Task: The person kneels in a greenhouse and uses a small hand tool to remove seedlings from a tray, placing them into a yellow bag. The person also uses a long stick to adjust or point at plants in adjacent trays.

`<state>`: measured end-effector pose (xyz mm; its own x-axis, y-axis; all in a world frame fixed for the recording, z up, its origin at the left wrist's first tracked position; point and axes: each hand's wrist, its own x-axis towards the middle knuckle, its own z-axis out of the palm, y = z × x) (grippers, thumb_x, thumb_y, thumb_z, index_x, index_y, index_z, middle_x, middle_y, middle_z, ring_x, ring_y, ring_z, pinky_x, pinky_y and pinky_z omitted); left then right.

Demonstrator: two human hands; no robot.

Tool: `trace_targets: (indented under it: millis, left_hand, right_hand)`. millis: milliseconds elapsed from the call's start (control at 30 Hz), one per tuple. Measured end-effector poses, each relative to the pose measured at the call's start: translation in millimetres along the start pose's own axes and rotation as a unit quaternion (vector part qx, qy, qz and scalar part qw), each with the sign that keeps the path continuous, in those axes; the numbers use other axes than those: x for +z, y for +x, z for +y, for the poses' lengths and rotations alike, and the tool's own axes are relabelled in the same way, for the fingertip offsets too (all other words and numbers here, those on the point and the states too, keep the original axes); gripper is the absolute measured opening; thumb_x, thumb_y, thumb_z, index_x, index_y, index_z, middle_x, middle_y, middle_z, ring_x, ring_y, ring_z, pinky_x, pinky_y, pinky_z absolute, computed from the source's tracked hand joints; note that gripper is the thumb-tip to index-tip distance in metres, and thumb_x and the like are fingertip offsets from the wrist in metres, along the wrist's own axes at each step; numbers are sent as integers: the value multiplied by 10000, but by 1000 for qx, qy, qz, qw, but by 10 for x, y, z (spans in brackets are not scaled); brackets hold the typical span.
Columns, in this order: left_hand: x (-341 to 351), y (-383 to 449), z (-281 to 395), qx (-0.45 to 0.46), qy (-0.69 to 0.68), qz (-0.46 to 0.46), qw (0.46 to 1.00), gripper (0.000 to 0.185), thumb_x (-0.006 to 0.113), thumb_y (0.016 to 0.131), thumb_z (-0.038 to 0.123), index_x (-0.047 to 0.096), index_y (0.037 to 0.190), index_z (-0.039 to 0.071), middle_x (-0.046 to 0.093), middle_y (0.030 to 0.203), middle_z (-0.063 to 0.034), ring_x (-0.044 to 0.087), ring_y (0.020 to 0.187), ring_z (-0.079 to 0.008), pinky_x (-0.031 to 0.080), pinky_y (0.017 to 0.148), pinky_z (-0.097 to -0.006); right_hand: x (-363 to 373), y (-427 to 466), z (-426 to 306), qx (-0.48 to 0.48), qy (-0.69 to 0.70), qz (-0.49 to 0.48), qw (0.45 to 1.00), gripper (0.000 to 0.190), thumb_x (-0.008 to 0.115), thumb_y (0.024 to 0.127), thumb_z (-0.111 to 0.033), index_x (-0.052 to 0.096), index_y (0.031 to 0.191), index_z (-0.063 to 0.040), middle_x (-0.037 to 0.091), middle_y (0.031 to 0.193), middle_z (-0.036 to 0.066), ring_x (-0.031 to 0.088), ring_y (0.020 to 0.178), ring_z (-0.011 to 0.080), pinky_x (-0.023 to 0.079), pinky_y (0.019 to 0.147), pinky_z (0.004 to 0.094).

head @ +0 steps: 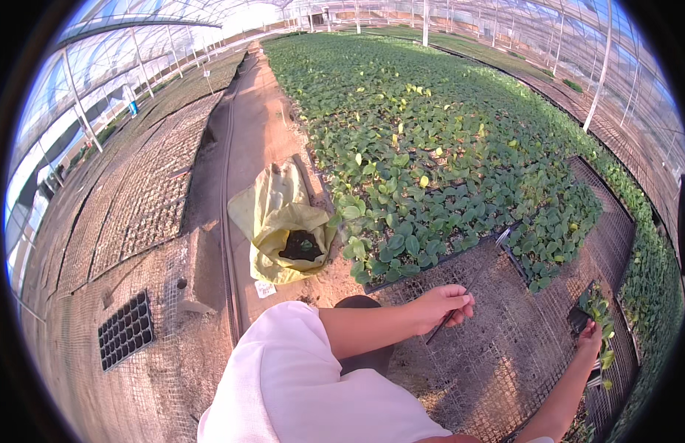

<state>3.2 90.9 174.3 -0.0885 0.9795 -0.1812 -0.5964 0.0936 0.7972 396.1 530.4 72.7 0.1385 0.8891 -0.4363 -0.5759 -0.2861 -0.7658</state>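
My left hand (450, 305) is closed around a thin dark rod (441, 328), held slantwise above the wire-mesh bench (486, 343). The rod's upper end runs toward a pale pronged piece (503, 237) at a tray edge; I cannot tell whether they are joined. At the right, my right hand (590, 335) grips the edge of a black plastic seedling tray (580, 319). Leafy seedlings (600, 310), some yellowing, stand in it, and the tray appears tilted. Beyond the mesh, a small tray of green seedlings (542, 243) sits beside the large bed of broad-leaved seedlings (409, 238).
A yellow woven sack (284, 271) stands open on the dirt path (259, 105), dark matter and a leaf inside. An empty black cell tray (126, 330) lies on mesh at the left. Pale-filled trays (149, 221) line the left bench. White greenhouse posts (600, 72) rise around.
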Motion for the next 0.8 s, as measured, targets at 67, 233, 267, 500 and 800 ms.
trace_targets:
  millis: [67, 233, 267, 500, 800]
  left_hand:
    - [-75, -40, 19, 16, -4, 17, 1000, 139, 468, 898, 194, 520, 920, 67, 569, 794, -22, 502, 626, -79, 395, 535, -213]
    - [-223, -90, 78, 66, -23, 38, 997, 140, 466, 897, 187, 524, 907, 60, 573, 768, -21, 506, 591, -81, 396, 498, -210]
    - [-246, -60, 72, 75, -29, 39, 996, 141, 459, 899, 184, 523, 903, 58, 575, 770, -27, 505, 581, -83, 396, 491, -213]
    - [-235, -43, 193, 61, -32, 73, 995, 120, 485, 886, 180, 533, 892, 70, 580, 755, -30, 508, 603, -97, 424, 532, -229]
    - [-258, -96, 251, 69, -7, 79, 994, 130, 505, 877, 175, 542, 942, 69, 575, 797, -21, 522, 665, -113, 444, 573, -254]
  right_hand:
    - [136, -257, 220, 18, -3, -42, 999, 186, 487, 881, -197, 545, 838, -26, 626, 694, 64, 586, 542, 87, 463, 392, 164]
    - [375, -842, 828, 65, -2, -18, 998, 183, 482, 882, -186, 551, 826, -26, 633, 712, 78, 595, 552, 107, 471, 404, 169]
    - [363, -948, 948, 61, 0, -13, 998, 187, 489, 880, -185, 556, 823, -21, 632, 714, 82, 596, 553, 109, 473, 406, 170]
    - [15, -2157, 1799, 96, 32, 2, 995, 200, 496, 880, -179, 539, 840, 12, 626, 729, 122, 602, 561, 146, 484, 411, 194]
    - [-323, -3685, 2622, 223, -36, -47, 973, 234, 475, 896, -259, 534, 906, -32, 632, 803, 79, 581, 582, 111, 464, 438, 196]
